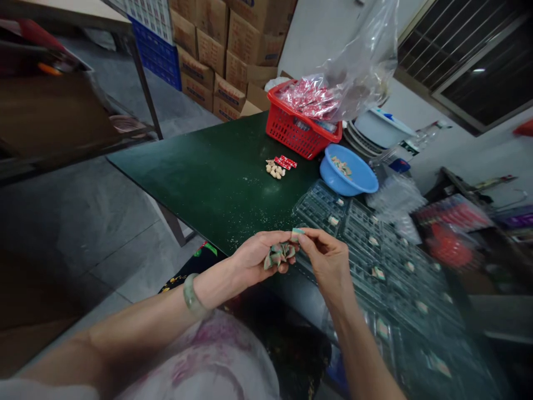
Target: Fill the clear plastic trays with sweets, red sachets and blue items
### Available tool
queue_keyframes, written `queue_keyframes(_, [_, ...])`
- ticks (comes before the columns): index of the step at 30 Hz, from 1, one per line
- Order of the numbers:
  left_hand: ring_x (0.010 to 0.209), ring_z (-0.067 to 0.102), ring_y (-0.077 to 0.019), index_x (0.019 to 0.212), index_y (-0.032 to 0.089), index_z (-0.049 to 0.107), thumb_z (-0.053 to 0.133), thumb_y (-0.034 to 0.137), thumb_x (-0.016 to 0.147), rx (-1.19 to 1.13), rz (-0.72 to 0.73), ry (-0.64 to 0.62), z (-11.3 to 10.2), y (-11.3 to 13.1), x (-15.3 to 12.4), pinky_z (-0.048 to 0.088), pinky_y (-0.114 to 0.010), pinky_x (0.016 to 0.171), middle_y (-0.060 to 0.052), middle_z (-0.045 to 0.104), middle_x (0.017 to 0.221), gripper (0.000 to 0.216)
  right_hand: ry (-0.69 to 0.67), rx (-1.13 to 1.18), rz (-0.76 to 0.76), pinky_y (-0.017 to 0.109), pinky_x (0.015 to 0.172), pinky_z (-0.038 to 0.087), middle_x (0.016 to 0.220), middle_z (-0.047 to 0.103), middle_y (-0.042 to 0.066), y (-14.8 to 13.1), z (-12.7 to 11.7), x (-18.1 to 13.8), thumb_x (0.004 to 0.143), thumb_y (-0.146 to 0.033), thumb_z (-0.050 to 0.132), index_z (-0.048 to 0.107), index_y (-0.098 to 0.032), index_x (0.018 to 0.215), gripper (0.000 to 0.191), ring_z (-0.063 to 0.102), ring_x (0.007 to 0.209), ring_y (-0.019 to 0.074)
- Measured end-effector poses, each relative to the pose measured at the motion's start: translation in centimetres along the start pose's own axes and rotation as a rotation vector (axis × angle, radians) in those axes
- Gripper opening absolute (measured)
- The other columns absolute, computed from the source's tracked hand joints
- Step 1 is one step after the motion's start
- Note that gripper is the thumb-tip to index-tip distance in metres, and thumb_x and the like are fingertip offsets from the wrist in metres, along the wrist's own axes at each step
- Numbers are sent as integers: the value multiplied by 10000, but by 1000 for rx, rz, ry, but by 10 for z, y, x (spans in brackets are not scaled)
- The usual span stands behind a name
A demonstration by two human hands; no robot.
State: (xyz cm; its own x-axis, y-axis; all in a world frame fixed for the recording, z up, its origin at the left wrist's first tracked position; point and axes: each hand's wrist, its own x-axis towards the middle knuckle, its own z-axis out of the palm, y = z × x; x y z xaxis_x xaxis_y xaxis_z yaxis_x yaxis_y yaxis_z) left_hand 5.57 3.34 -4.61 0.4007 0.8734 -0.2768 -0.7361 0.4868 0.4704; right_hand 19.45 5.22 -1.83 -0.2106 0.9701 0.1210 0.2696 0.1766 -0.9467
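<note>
Over the near edge of the green table, my left hand [258, 258] is cupped round a small heap of striped candy pieces [278, 255] in pastel colours. Between thumb and fingertips, my right hand [327, 253] pinches a single striped candy piece [297, 233], close beside the left fingertips. Clear plastic trays [358, 233] with many small compartments lie to the right, with single striped pieces in some of them. More such pieces sit in a blue bowl [362, 180] behind the trays.
A red basket [291, 130] full of red-and-white wrapped packets stands at the back, a clear plastic bag [366, 61] rising from it. Red-and-white packets [285, 162] and beige nut-like pieces [275, 170] lie on the green table [200, 172]. Cardboard boxes [212, 50] are stacked beyond.
</note>
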Motion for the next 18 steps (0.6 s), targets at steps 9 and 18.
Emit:
queue_keyframes(9, [568, 528, -127, 769, 120, 600, 636, 233, 744, 149, 87, 50, 2, -2, -2, 334, -195, 423, -38, 521, 662, 121, 62, 24, 48, 220, 592, 404, 668, 583, -29, 10, -3, -1, 758, -291, 620, 607, -173, 754, 118, 507, 614, 91])
queue_keyframes(18, [541, 513, -103, 739, 120, 574, 629, 162, 741, 106, 62, -4, 0, -5, 1, 307, -176, 415, -16, 504, 624, 68, -160, 112, 53, 200, 555, 368, 618, 536, -45, -2, -14, -10, 783, -270, 596, 577, -174, 736, 109, 473, 585, 76])
